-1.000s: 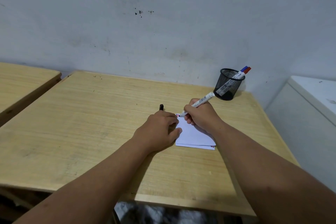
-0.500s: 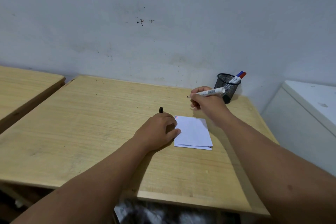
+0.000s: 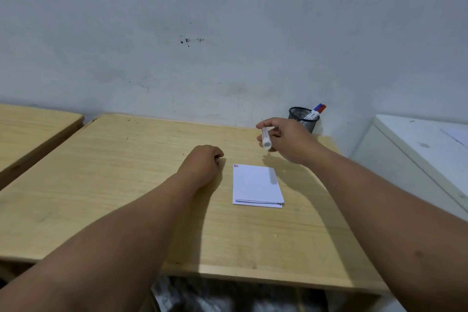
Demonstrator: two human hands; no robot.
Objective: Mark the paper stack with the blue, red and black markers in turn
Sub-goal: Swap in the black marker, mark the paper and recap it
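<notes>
The white paper stack [image 3: 255,185] lies flat on the wooden desk [image 3: 121,185], with short blue and red strokes at its far left corner [image 3: 236,165]. My right hand [image 3: 288,142] hovers above and behind the stack, shut on a white marker [image 3: 266,138] whose end points toward me. My left hand [image 3: 202,159] rests as a closed fist on the desk just left of the stack; the black cap seen earlier at its fingers is hidden now. The blue marker [image 3: 317,109] and red marker [image 3: 322,108] stand in a black mesh cup [image 3: 302,119].
The mesh cup stands at the desk's far right corner by the grey wall. A second wooden desk [image 3: 30,129] adjoins on the left across a narrow gap. A white cabinet [image 3: 417,149] stands to the right. The desk's front edge is near my forearms.
My right hand lifted the marker off the stack's far left corner and swung it back toward the cup. My left hand slid off the paper to the left, covering the black cap.
</notes>
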